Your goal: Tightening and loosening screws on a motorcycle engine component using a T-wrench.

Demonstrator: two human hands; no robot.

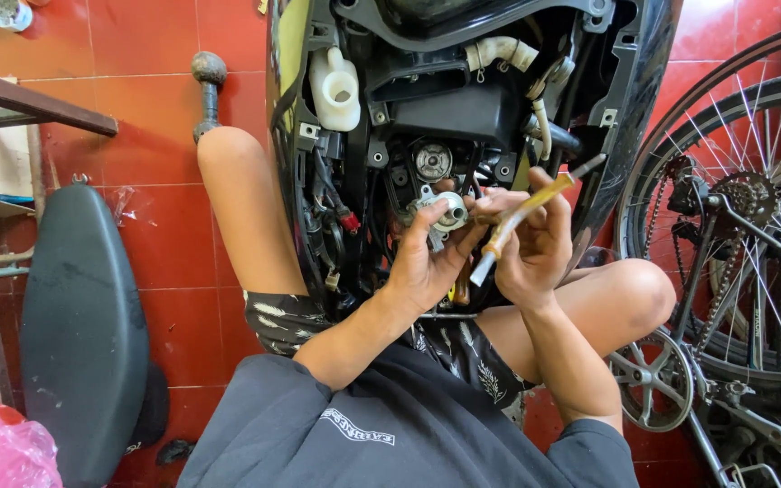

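Bodywork is already off the scooter, its inner parts bare. Your left hand pinches a small round metal fitting against the open bay; your right hand grips a yellow-handled screwdriver just beside it. Fitting not yet seated, panels not refitted.

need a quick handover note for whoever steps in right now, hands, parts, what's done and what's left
Left hand: fingers around a small silver metal fitting, held up against the open scooter body.
Right hand: grips a yellow-handled screwdriver, its tip pointing up to the right, not on any screw.
Parts: the body panels are off, with the white reservoir, hoses and black housing exposed. A dark seat lies on the red tile floor to the left; a bicycle wheel is to the right.
Done: panels opened.
Left: the fitting is still in hand; whether it is attached cannot be told.
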